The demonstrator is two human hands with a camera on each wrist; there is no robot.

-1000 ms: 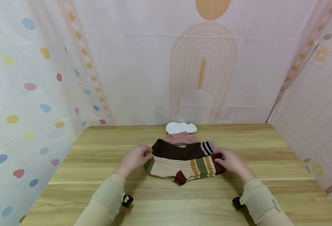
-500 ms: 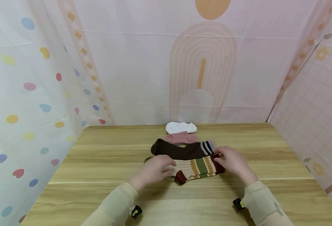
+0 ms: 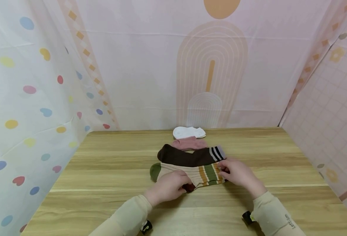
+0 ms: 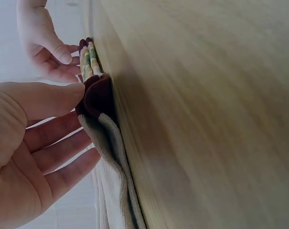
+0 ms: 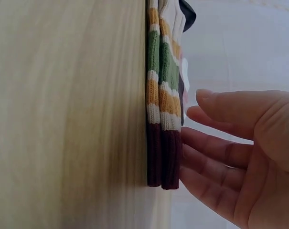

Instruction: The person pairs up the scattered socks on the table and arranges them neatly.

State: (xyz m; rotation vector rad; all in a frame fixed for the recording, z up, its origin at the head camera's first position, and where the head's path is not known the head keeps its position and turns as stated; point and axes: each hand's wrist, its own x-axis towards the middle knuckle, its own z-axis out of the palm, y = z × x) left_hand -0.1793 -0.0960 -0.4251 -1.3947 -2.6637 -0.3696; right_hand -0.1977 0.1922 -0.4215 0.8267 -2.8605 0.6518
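Observation:
A pair of striped socks (image 3: 210, 173), cream with green toes, dark red heels and cuffs, lies stacked flat on the wooden table. My left hand (image 3: 170, 186) is over the heel; in the left wrist view the thumb (image 4: 70, 98) is right at the dark red heel (image 4: 99, 95) and the other fingers extend against the sock's upper side. My right hand (image 3: 238, 172) is at the cuff end, covering most of the cuff in the head view. In the right wrist view its loosely extended fingers (image 5: 213, 164) touch the dark red cuff (image 5: 163, 157), thumb raised off it.
Just behind lie dark brown socks (image 3: 188, 157) with a grey striped cuff. Beyond them are pink socks (image 3: 188, 143) and white socks (image 3: 188, 132), in a row toward the back edge. Patterned curtains (image 3: 144, 82) close off the table's back and sides.
My left hand has left the green toe and moved right along the striped socks to the heel. My right hand has shifted slightly left over the cuff. The socks have stayed in place.

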